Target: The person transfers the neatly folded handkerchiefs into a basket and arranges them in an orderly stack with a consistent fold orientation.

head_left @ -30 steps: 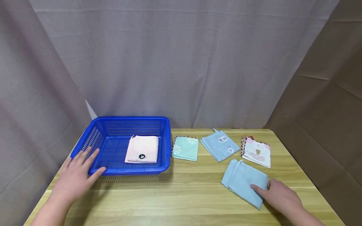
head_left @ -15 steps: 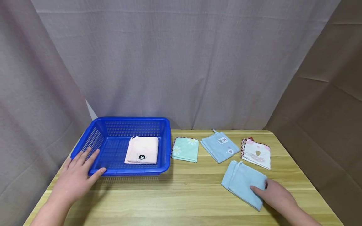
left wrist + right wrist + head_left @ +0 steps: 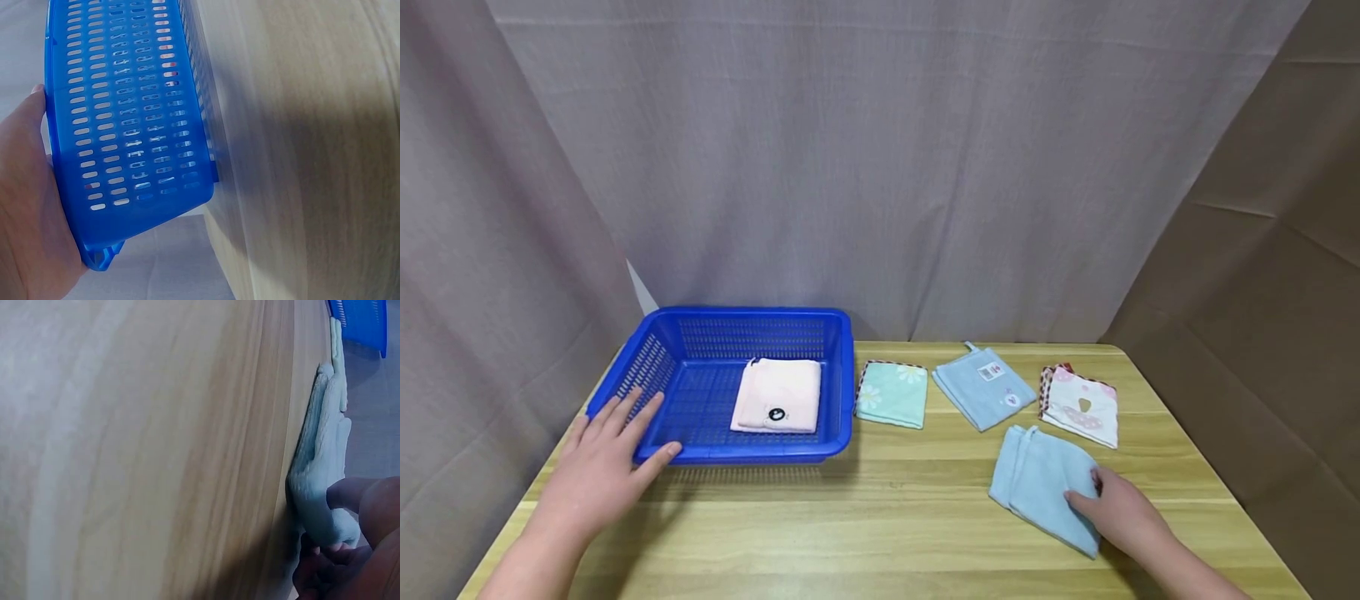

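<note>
In the head view my left hand (image 3: pixel 601 473) rests on the near left corner of a blue plastic basket (image 3: pixel 741 454), fingers spread over its rim. The left wrist view shows the thumb side against the basket's perforated wall (image 3: pixel 131 112). At the right, my right hand (image 3: pixel 1126 512) pinches the right edge of a folded light blue towel (image 3: pixel 1045 483), thumb on top and fingers underneath. From the right wrist, the gripped end of that towel (image 3: pixel 315 494) bulges up and the fingertips show below it. A folded pale pink towel (image 3: pixel 778 396) with a black round patch lies inside the basket.
Along the table's back lie a mint towel (image 3: pixel 892 394) with daisies, a blue towel (image 3: pixel 983 386) with a label, and a white and pink towel (image 3: pixel 1081 406) with a checked edge. Grey curtain (image 3: pixel 880 167) stands behind the wooden table (image 3: pixel 880 533); a brown panel (image 3: pixel 1262 292) borders the right.
The fingers of my right hand have moved further under the towel's right edge, which has curled up and shifted slightly. My left hand and the basket stay put.
</note>
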